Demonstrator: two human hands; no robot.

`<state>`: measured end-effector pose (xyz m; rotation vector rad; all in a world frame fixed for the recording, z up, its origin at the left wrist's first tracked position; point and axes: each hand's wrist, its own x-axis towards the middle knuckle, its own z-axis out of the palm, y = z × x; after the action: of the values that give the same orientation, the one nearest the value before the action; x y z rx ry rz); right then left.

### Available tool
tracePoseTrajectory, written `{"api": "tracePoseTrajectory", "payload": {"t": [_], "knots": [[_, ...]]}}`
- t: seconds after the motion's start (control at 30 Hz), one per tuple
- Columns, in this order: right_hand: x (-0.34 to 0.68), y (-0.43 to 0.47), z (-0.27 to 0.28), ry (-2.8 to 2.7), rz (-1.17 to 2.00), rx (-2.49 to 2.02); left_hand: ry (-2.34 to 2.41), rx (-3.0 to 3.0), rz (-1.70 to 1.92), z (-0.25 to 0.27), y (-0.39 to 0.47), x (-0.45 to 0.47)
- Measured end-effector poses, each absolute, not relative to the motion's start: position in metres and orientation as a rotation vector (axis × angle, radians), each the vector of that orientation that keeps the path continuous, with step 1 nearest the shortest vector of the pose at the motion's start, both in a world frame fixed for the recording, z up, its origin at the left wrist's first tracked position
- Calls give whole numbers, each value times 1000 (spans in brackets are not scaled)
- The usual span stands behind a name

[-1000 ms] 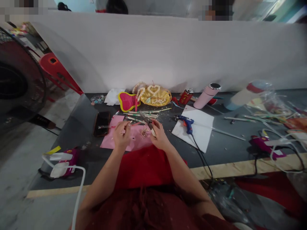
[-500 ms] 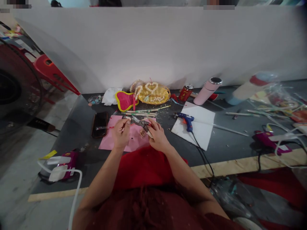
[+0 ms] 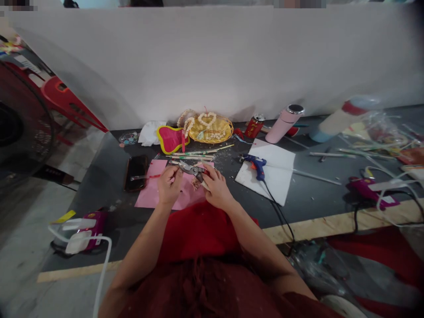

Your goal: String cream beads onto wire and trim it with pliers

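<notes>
My right hand [image 3: 217, 185] is wrapped round the handles of a pair of pruning shears [image 3: 190, 168], whose blades point left. Just beyond the blade tips, the fingers of my left hand [image 3: 169, 183] are pinched together; whatever sits between them is too small to make out. Both hands are above a pink sheet [image 3: 150, 194], with a small heap of pale cut pieces [image 3: 196, 183] on it near the shears. Several thin sticks [image 3: 192, 157] lie behind the hands. A pink heart-like pad with a yellow rim [image 3: 170, 139] rests behind them.
A yellow basket [image 3: 228, 138] holds beaded loops. Rightward are a red can [image 3: 255, 126], a pink flask [image 3: 285, 124] and a blue glue gun [image 3: 256, 164] on a white board [image 3: 278, 190]. A phone [image 3: 135, 172] lies left, near a purple power strip [image 3: 96, 225]. A fan [image 3: 20, 119] stands far left.
My left hand has shifted slightly right, closer to the shears' blades. The right hand keeps its hold on the shears. The whole view has moved a little.
</notes>
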<state>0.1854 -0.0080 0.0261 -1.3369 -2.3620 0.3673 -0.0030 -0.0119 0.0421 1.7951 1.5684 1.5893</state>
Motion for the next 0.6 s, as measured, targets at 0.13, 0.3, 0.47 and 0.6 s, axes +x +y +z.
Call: {"api": "tracePoseTrajectory", "payload": {"t": [0.13, 0.3, 0.47, 0.6], "knots": [[186, -7, 25, -2377, 394, -1317, 1555, 1831, 1562, 41, -12, -5], [186, -6, 21, -2335, 426, -1294, 1525, 1869, 1539, 43, -13, -7], [184, -3, 16, -2088, 527, -1280, 1523, 1924, 1553, 52, -18, -5], [183, -2, 16, -2140, 496, -1323, 1479, 2017, 1567, 55, -21, -3]]}}
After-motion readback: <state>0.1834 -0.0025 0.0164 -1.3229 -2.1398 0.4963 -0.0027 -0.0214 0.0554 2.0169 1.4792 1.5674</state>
